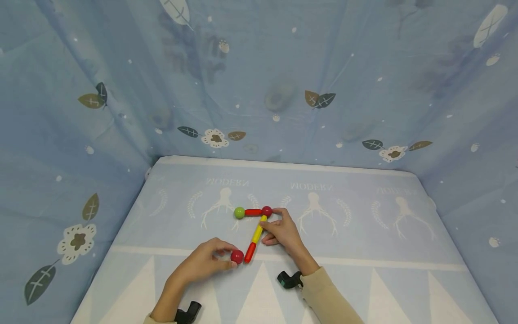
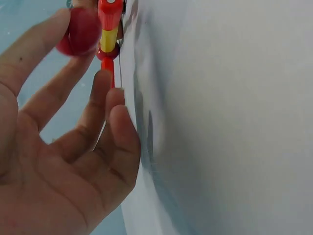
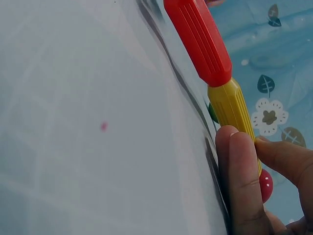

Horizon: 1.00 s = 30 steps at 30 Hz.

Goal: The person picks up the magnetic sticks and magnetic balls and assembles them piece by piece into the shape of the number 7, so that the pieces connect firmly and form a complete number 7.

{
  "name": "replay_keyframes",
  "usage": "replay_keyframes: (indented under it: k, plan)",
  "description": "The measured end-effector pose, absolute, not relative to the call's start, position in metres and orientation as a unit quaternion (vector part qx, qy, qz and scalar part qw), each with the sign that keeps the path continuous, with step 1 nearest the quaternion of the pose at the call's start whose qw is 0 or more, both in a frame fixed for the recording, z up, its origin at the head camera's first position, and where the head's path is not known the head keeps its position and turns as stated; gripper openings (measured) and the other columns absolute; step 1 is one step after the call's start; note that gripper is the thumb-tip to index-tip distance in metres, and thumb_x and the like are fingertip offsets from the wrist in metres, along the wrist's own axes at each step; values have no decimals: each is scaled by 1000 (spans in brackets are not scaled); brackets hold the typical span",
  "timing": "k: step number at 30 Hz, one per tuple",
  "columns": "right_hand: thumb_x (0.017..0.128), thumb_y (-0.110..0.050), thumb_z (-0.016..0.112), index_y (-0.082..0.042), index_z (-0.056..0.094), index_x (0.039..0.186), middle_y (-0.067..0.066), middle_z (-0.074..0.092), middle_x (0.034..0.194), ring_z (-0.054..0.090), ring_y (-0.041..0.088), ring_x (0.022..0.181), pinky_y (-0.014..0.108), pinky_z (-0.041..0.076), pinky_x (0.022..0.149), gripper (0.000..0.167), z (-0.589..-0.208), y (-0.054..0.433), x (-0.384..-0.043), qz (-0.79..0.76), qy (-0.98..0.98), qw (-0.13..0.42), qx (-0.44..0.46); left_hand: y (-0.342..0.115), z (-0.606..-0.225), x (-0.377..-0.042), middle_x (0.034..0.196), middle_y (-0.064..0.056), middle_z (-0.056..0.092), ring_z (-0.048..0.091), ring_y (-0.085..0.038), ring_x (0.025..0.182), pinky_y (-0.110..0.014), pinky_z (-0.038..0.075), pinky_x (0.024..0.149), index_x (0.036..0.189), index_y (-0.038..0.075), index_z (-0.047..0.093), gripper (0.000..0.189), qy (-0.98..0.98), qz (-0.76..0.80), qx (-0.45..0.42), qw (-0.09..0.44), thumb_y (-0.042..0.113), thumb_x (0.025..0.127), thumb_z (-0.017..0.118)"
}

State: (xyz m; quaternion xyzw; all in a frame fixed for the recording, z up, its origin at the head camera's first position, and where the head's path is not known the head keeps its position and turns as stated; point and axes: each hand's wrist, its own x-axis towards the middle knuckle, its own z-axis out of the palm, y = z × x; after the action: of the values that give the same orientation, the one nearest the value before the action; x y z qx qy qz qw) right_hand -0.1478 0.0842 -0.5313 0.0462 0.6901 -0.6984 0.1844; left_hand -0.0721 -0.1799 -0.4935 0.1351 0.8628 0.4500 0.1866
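My left hand [image 1: 205, 261] pinches a red ball [image 1: 237, 256] between thumb and fingers, close beside the free end of a red rod [image 1: 250, 253]. That rod joins end to end with a yellow rod [image 1: 257, 234], which my right hand [image 1: 283, 230] holds between thumb and fingers. At the yellow rod's far end sits another red ball [image 1: 266, 211], with a right fingertip against it. From there a second red rod [image 1: 253, 212] runs left to a green ball [image 1: 239, 213]. The left wrist view shows the held red ball [image 2: 82, 32] next to the rod's tip [image 2: 110, 10].
A light blue patterned cloth [image 1: 348, 243] covers the table under the pieces. Blue fabric walls [image 1: 259, 108] with leaf and flower prints rise behind and at both sides. Black wrist devices [image 1: 289, 280] sit on both arms.
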Motion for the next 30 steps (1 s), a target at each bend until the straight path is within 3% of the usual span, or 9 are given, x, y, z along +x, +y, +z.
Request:
replay_keyframes:
  k: [8,20,30]
  plan:
    - [90,-19,78,-3,32,144,16,69,90,70,27,58,39,58,55,73,-531,85,-149,-701,688,183,51,-173,-494,-73,102,17,62,55,-13,99,-39,47,88,106,26,77,30,862,406,200,229,38,80,85]
    - [88,-23,80,-4,33,144,16,69,90,70,28,59,39,58,55,75,-535,84,-148,-695,693,182,57,-165,-494,-73,101,9,63,55,-15,96,-37,47,83,109,19,77,37,876,379,203,218,38,79,86]
    - [88,-23,80,-3,33,144,16,69,88,70,27,59,37,58,55,76,-536,84,-146,-693,699,169,54,-163,-496,-74,97,11,62,53,-14,93,-37,47,80,106,23,76,35,881,365,203,222,40,77,86]
